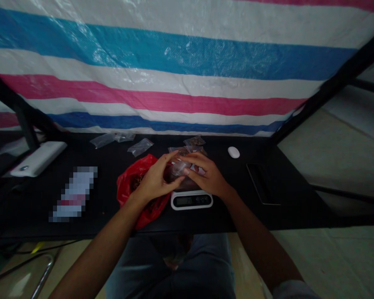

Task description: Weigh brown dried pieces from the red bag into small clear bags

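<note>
My left hand [157,178] and my right hand [210,174] meet over a small kitchen scale [191,201], thumbs and fingers curled around a small clear plastic bag [179,167]. What is inside the bag cannot be made out. The scale is white with a dark front panel; my hands partly cover its platform. Beside it on the left lies an open red plastic bag [124,187] with brown bits inside, partly behind my left wrist. Just past my hands are several small clear bags with brown contents [195,141].
Flat clear plastic bags [140,146] lie at the back of the black table [230,216]. On the left are a white device [40,158] and a blurred-out flat object [76,193]. A small white rounded case [233,152] and a dark flat device [262,182] lie right. Striped sheeting [174,95] hangs behind.
</note>
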`<state>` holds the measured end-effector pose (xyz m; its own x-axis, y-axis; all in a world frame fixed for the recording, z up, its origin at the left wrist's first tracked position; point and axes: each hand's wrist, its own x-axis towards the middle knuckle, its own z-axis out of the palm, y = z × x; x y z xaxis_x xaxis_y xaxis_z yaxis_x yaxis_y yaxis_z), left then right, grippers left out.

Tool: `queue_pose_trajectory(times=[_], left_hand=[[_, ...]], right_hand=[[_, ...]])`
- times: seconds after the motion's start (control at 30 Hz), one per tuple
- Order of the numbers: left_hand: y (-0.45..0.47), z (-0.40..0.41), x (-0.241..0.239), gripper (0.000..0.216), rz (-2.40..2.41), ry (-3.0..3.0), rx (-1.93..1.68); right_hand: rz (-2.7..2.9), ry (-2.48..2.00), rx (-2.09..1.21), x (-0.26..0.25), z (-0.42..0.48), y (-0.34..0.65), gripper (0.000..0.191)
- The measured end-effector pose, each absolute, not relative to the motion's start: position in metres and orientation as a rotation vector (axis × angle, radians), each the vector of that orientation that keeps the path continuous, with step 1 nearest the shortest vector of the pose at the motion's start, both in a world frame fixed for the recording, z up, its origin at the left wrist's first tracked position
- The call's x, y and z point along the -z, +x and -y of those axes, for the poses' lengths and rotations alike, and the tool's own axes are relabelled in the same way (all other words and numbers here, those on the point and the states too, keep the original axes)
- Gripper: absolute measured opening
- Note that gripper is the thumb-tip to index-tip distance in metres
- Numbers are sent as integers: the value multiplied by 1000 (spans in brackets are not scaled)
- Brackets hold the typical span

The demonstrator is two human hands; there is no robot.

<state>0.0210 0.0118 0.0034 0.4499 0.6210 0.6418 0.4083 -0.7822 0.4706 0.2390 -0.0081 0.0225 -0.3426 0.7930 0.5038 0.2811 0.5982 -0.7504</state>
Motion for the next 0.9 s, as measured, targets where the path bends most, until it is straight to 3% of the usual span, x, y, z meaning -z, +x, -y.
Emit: queue_pose_trajectory(times=[0.27,0.47,0.7,0.9], left_hand=[[25,-11,-4,64,-825,2543,-1235],[27,-11,-2,75,-879,2475,-1208],[28,-6,-10,67,-1142,2278,-887],[26,-6,-9,65,-1179,2269,-938]], right_hand=[[1837,-860,-651,-21,8,232,36],[1792,-920,-624,-18,7,233,31],[1623,-928,-793,-12,6,229,31],[1504,-874,-961,-13,5,231,37]])
